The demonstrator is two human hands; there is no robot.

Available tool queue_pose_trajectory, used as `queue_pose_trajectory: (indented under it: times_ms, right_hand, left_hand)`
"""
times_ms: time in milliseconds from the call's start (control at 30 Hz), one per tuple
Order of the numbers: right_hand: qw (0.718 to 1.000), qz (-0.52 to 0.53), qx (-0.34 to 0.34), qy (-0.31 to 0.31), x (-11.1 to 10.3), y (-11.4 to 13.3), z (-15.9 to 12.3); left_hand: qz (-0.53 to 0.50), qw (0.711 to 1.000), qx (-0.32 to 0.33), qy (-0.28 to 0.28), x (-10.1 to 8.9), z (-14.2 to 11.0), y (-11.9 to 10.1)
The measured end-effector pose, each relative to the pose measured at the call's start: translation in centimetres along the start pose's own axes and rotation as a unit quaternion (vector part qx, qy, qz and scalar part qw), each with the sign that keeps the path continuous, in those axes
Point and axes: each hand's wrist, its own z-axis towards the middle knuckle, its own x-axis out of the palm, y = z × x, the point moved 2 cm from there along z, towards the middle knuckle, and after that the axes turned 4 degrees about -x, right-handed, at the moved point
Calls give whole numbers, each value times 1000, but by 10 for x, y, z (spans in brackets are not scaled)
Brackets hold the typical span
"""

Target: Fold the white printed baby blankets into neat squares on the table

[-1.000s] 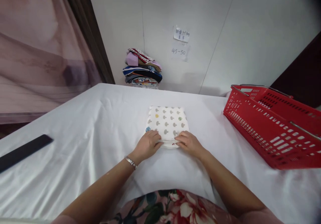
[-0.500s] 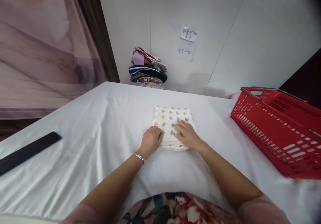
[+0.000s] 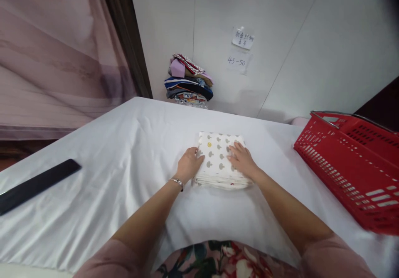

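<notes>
A folded white cloth [image 3: 215, 155] printed with grey mushroom-like shapes and a small yellow motif lies flat on the table. Several layers show along its near edge. At its left side, my left hand [image 3: 189, 164] touches the edge, thumb resting on top and fingers apart from it; some fingertips are hard to see. Spread fingers of my right hand [image 3: 242, 159] press lightly on the cloth's upper right part. A bracelet [image 3: 177, 182] circles my left wrist.
A white cloth cover [image 3: 140, 153] with creases lies over the table. To the left rests a long black strip [image 3: 40, 184]. On the right stands a red perforated basket [image 3: 346, 157]. Beyond the far edge is a stack of folded fabrics [image 3: 190, 80] by the wall.
My right hand has slid toward the cloth's right side, and my left hand has shifted to its left edge. The hands are farther apart. The view has moved slightly.
</notes>
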Motion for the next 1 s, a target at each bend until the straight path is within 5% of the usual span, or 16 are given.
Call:
queue_pose_trajectory:
  times_ms: [167, 333, 467, 633, 767, 900, 1000]
  right_hand:
    - [999, -1, 6, -36, 17, -22, 5]
    - [972, 142, 145, -120, 24, -53, 4]
    - [951, 225, 172, -125, 27, -61, 7]
    - [950, 201, 153, -183, 20, -62, 43]
    - [957, 189, 173, -136, 20, -65, 80]
    - [967, 155, 193, -63, 25, -68, 83]
    - [977, 100, 172, -83, 22, -62, 70]
  left_hand:
    - [-53, 991, -92, 83, 5, 15, 2]
    - [-65, 985, -132, 93, 9, 24, 0]
    - [-107, 977, -130, 128, 14, 36, -4]
    - [-122, 989, -66, 43, 5, 85, -13]
    - [-145, 981, -122, 53, 4, 117, -1]
    - [-180, 972, -137, 59, 5, 101, 21]
    - [-227, 965, -118, 62, 2, 71, 32]
